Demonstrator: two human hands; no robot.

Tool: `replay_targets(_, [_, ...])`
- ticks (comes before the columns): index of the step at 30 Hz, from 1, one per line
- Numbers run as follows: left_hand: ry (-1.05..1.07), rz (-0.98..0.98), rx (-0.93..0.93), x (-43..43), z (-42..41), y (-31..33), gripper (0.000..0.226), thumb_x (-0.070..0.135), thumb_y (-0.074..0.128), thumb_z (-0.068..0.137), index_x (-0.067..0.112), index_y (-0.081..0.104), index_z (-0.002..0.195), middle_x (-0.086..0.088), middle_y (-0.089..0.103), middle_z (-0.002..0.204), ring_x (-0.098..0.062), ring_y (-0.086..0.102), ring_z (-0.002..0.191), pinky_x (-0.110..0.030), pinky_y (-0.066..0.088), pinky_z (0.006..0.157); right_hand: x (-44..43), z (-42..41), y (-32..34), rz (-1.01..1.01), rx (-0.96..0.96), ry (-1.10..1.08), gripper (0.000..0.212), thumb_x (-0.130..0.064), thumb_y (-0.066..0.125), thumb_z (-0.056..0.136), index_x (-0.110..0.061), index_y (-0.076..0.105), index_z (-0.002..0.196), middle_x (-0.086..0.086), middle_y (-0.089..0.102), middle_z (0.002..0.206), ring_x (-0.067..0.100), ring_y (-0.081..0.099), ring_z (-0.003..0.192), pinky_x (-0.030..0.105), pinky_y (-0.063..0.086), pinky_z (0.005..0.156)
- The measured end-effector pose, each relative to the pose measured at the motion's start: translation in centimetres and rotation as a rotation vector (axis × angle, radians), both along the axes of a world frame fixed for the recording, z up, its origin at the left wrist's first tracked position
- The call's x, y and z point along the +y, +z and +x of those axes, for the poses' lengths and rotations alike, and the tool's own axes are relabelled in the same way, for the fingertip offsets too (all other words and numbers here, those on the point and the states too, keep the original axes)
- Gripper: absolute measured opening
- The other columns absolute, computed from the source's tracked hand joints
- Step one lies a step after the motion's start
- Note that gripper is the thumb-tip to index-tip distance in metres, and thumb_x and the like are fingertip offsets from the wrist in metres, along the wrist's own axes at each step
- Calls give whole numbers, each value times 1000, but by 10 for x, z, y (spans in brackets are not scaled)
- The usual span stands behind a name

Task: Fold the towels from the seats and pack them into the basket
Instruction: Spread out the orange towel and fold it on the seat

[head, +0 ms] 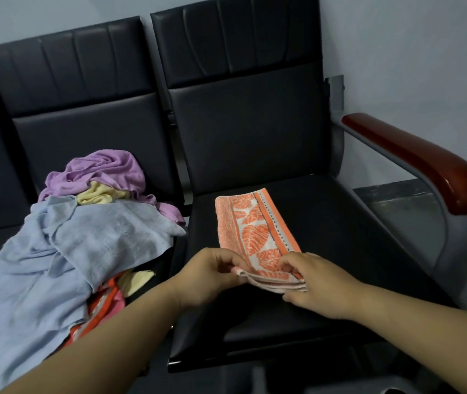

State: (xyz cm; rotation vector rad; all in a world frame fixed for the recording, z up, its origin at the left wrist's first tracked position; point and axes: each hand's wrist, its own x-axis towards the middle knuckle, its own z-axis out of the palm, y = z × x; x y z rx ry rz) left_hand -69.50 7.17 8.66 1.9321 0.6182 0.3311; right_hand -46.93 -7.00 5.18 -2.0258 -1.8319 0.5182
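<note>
**Black seating (240, 123), pale wall (397, 38): orange towel (255, 228) pinched at its near end**

The left hand (212, 275) has its fingers curled. Thumb and fingertips pinch the 9 o'clock corner of the towel's near end, where several stacked layers show along the edge. The right hand (320, 285) pinches the opposite corner at 3 o'clock, with the thumb on top of the cloth and the fingers tucked under the layers. The end held between the hands looks slightly raised off the cushion.

From the hands the towel runs as a narrow folded strip toward 12 o'clock, leaning a little to 11. Its leaf pattern and orange border face up. It lies on the cushion of the right seat (340, 237), nearer that seat's 9 o'clock side.

At 9 to 10 o'clock of the hands, an unfolded heap sits on the left seat (84, 132). A blue towel (56, 251) sprawls over the front, and a purple towel (107, 172) is bunched at the heap's 12 o'clock. A yellow towel (98, 194) shows between them. An orange-striped cloth (104, 302) and a bit of pink show from under the blue towel at its 5 o'clock edge.

At 2 o'clock of the hands a reddish-brown armrest (425, 163) curves over a grey metal frame.
</note>
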Motion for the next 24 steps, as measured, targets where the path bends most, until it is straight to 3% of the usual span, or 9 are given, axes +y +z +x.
replay_targets(5, [215, 103, -28, 9, -10, 9, 5, 3, 76, 87, 7, 72, 88, -5, 76, 85, -7, 68, 79, -20, 52, 75, 7, -4, 3, 91, 28, -66, 21, -27, 64, 97, -39, 53, 111, -15, 65, 116, 7, 65, 102, 28, 57, 84])
replay_targets(8, [272, 124, -53, 19, -19, 20, 9, 10, 79, 83, 12, 71, 86, -2, 73, 80, -7, 65, 76, -22, 51, 74, 17, 1, 26, 206, 174, -151, 21, -24, 68, 96, -41, 57, 102, -18, 69, 105, 2, 66, 95, 27, 58, 81])
replay_targets(10, [225, 8, -123, 22, -25, 30, 14, 13, 75, 77, 10, 70, 89, -3, 71, 82, -10, 64, 78, -21, 51, 71, 24, 7, 48, 231, 324, -177, 23, -19, 72, 94, -39, 63, 98, -15, 72, 100, 1, 68, 93, 28, 58, 82])
replay_targets(13, [70, -239, -178, 22, -33, 44, 25, 6, 69, 77, 4, 67, 101, -10, 66, 93, -18, 62, 82, -25, 51, 70, 23, 13, 78, 67, 650, -118, 15, -11, 71, 94, -22, 68, 105, 4, 77, 96, 13, 73, 86, 39, 60, 83])
replay_targets(15, [0, -417, -174, 22, -36, 49, 30, 3, 68, 78, 9, 68, 107, -13, 65, 96, -20, 62, 83, -28, 52, 70, 20, 12, 86, -27, 792, -101, 13, -13, 68, 97, -17, 68, 109, 7, 77, 98, 20, 73, 89, 39, 59, 85])
replay_targets(17, [45, -476, -139, 25, -35, 50, 30, 3, 67, 78, 13, 71, 107, -11, 66, 95, -19, 64, 80, -29, 53, 68, 24, 9, 85, -29, 779, -112, 11, -16, 67, 98, -20, 70, 108, 3, 77, 96, 19, 71, 85, 38, 57, 85])
replay_targets(22, [293, -367, -32, 40, -21, 33, 20, -1, 60, 94, 15, 71, 100, -7, 70, 92, -13, 66, 74, -27, 54, 62, 47, 4, 72, 11, 673, -233, 12, -21, 68, 98, -28, 68, 108, -3, 78, 90, 11, 71, 74, 28, 56, 69])
replay_targets(24, [326, -292, 27, 44, -15, 22, 17, 0, 59, 95, 12, 70, 102, -6, 69, 88, -11, 64, 72, -26, 53, 62, 57, 5, 63, -15, 632, -246, 13, -25, 70, 96, -31, 67, 107, -5, 78, 90, 12, 74, 78, 28, 56, 69])
